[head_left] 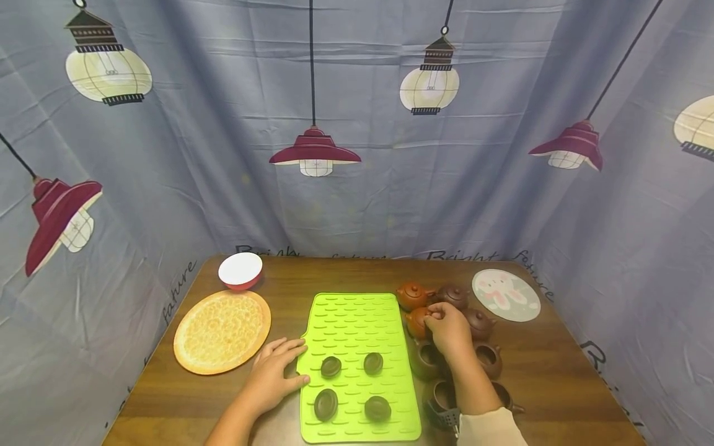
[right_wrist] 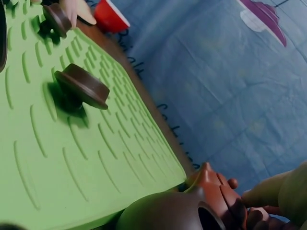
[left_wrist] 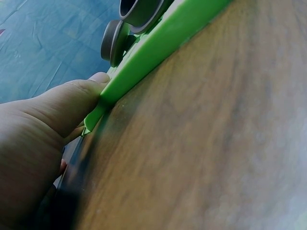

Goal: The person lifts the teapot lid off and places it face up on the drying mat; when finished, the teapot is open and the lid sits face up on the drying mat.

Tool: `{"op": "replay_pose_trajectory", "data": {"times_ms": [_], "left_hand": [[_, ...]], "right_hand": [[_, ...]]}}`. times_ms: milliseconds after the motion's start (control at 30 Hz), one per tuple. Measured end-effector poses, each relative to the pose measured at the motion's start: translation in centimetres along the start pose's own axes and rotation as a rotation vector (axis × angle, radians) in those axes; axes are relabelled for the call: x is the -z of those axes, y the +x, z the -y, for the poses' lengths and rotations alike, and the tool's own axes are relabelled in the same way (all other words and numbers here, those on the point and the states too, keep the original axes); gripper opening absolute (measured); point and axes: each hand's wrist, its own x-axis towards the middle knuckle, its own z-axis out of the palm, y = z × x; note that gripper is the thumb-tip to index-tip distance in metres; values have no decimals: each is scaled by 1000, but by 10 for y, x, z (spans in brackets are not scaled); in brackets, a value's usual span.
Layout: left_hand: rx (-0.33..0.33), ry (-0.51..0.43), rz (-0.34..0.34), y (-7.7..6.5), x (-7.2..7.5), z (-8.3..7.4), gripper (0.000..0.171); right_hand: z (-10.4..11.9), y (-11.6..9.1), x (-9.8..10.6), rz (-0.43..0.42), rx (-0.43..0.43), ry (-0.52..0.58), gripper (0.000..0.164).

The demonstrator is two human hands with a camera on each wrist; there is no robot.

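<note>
Near the right side of the mat, my right hand pinches the top of an orange clay teapot at its lid, with the knob hidden by the fingers. A bright green ridged mat lies mid-table. On its near half several dark brown teapot lids are laid knob down. My left hand rests on the mat's left edge, fingers extended and thumb on the rim. In the right wrist view a lidless brown teapot stands just in front of the orange one.
Another orange teapot and lidded brown teapots stand behind and beside my right hand. Several lidless ones sit nearer, partly under the forearm. On the left are a round yellow mat and a red-and-white bowl; a rabbit-print mat lies far right.
</note>
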Motion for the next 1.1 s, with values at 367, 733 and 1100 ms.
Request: {"op": "replay_pose_trajectory", "data": {"times_ms": [367,733,1100], "left_hand": [[10,2,0,0,0,0,70],[3,-13,-3,-2,0,0,70],[4,7,-5,0,0,-1,70]], "right_hand": [[-6,3,-3,-1,-25,93,20],[-7,0,-3,82,-48,280,26],[8,-5,-12,274,-104,710,27]]}}
